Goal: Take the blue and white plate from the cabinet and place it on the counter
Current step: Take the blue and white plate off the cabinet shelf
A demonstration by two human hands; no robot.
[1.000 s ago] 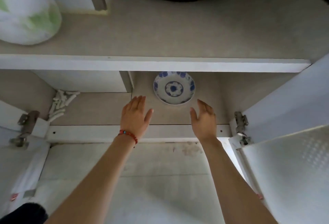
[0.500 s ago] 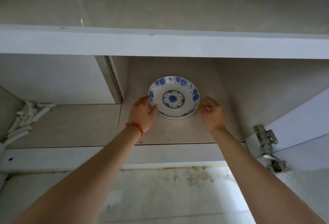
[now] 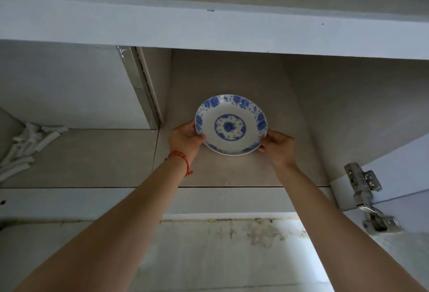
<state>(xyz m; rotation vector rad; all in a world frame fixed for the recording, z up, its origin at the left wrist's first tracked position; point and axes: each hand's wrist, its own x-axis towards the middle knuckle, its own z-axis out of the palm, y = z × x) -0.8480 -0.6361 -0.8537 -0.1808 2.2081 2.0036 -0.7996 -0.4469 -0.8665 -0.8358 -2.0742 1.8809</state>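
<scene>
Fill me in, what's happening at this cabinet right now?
A person is reaching into the open cabinet with both bare hands and gripping the round blue and white patterned plate by its rim. The left hand, with a red beaded bracelet at its wrist, holds the left edge; the right hand holds the right edge. The plate is tilted toward the camera, above the beige shelf floor. It has not reached the counter yet.

Dim, bluish light fills the cabinet (image 3: pixel 232 78). The brightest patch lies on the wall (image 3: pixel 232 257) toward 6 o'clock. A soft shadow sits under the plate (image 3: pixel 231 124). Straight edges bow at the borders; detail is slightly soft throughout.
</scene>
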